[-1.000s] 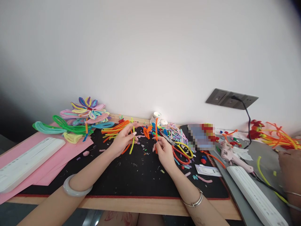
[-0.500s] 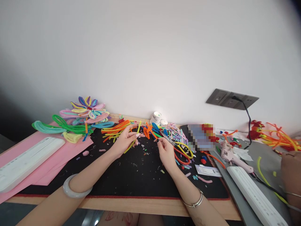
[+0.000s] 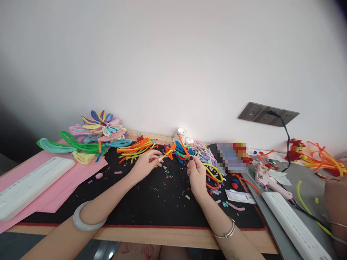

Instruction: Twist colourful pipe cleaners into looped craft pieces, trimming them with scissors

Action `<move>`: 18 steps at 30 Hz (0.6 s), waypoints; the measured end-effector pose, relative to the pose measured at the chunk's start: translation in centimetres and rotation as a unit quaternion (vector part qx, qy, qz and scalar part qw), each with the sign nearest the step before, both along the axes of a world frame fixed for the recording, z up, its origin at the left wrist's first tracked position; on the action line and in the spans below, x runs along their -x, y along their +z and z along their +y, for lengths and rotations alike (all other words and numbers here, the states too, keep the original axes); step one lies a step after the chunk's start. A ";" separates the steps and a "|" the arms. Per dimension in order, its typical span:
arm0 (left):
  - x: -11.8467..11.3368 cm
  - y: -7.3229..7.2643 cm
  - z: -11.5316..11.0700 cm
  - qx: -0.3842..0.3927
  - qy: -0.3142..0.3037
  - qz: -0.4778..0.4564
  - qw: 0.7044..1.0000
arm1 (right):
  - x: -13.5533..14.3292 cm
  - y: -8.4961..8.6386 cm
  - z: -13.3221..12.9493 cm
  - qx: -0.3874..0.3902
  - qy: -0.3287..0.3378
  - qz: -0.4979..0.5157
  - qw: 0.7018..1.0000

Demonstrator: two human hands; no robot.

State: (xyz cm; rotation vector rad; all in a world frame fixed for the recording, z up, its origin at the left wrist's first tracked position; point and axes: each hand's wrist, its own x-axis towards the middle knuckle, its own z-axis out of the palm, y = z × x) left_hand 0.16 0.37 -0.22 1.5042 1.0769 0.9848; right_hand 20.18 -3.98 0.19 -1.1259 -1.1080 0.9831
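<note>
Over the middle of the black mat [image 3: 151, 213], my left hand [image 3: 146, 165] pinches a yellow pipe cleaner [image 3: 166, 155] that slants up to the right. My right hand [image 3: 196, 176] grips an orange pipe cleaner [image 3: 183, 145] between thumb and fingers, its free end pointing up and left. Behind and between the hands lie an orange looped piece [image 3: 170, 152] and blue loops [image 3: 180, 151]. A bundle of orange and yellow pipe cleaners [image 3: 135, 148] rests beyond my left hand. Yellow and red loops [image 3: 216, 173] lie just right of my right hand.
Left are a multicoloured pipe-cleaner flower [image 3: 103, 126], green loops [image 3: 81, 146] and a white box-like object [image 3: 35, 184] on pink sheets [image 3: 58, 198]. Right are a pink glue gun [image 3: 273, 184], a white bar [image 3: 295, 224] and another person's hand [image 3: 336, 195]. A small white cup [image 3: 180, 135] stands near the wall.
The yellow pipe cleaner has swung from steep to a flatter slant toward the right. My right hand has moved slightly right, and the orange pipe cleaner in it now rises higher.
</note>
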 end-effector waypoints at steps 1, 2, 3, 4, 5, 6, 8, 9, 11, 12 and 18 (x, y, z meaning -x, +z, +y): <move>0.0 0.2 -0.1 -0.013 0.003 0.012 1.000 | 0.0 0.0 0.0 0.002 0.003 0.021 1.000; 0.0 0.4 -0.2 -0.032 0.006 0.024 0.999 | 0.1 0.1 0.0 0.007 0.015 0.039 0.999; 0.0 0.6 -0.3 -0.054 0.013 0.029 0.998 | 0.3 0.1 0.0 0.019 0.043 0.052 0.998; 0.0 0.9 -0.5 -0.072 0.015 0.031 0.997 | 0.4 0.2 -0.1 0.039 0.095 0.059 0.993; -0.1 1.1 -0.6 -0.081 0.010 0.025 0.996 | 0.6 0.4 -0.2 0.061 0.148 0.064 0.985; -0.1 1.3 -0.7 -0.079 0.002 0.009 0.997 | 0.8 0.5 -0.4 0.083 0.198 0.067 0.974; -0.1 1.7 -0.9 -0.055 -0.026 -0.027 0.998 | 1.1 0.7 -0.7 0.121 0.271 0.078 0.952; -0.2 1.7 -1.0 -0.042 -0.032 -0.049 0.997 | 1.2 0.7 -0.8 0.138 0.293 0.086 0.942; -0.2 1.8 -1.0 -0.015 -0.034 -0.100 0.994 | 1.3 0.7 -0.9 0.167 0.317 0.105 0.928; -0.3 1.7 -1.0 -0.001 -0.033 -0.132 0.991 | 1.3 0.7 -0.9 0.178 0.321 0.115 0.923; 0.2 1.6 -0.7 0.072 -0.058 -0.276 0.957 | 0.6 0.3 -0.4 0.196 0.299 0.187 0.915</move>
